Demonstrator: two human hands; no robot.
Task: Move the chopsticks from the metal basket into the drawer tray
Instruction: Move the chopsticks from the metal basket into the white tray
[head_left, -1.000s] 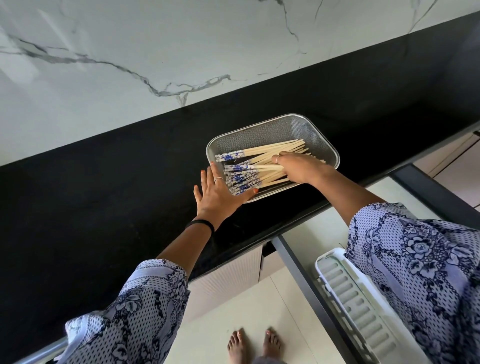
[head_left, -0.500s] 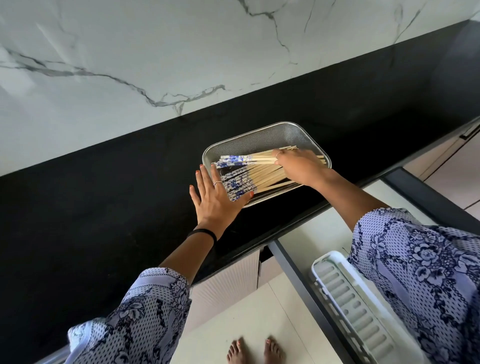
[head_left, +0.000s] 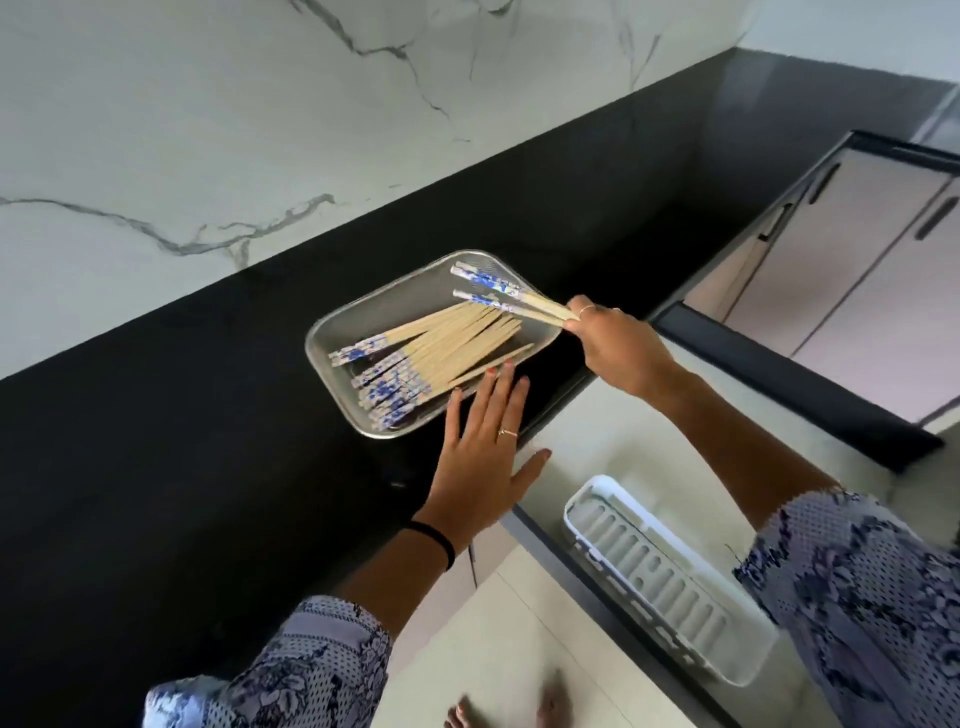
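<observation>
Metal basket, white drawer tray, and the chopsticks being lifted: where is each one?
metal basket (head_left: 332, 332): head view, bare mesh floor by its far-left corner.
drawer tray (head_left: 660, 577): head view, ribbed floor.
lifted chopsticks (head_left: 498, 291): head view, blue-patterned ends.

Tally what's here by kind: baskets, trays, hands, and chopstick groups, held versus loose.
Metal basket: 1
Drawer tray: 1
Hands: 2, left hand, right hand
Chopstick groups: 2, held chopsticks, loose pile
Total: 6

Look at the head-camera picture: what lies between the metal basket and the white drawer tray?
In the head view, the left hand lies flat on the black counter between the metal basket and the drawer tray; beyond it, the counter's edge.
</observation>
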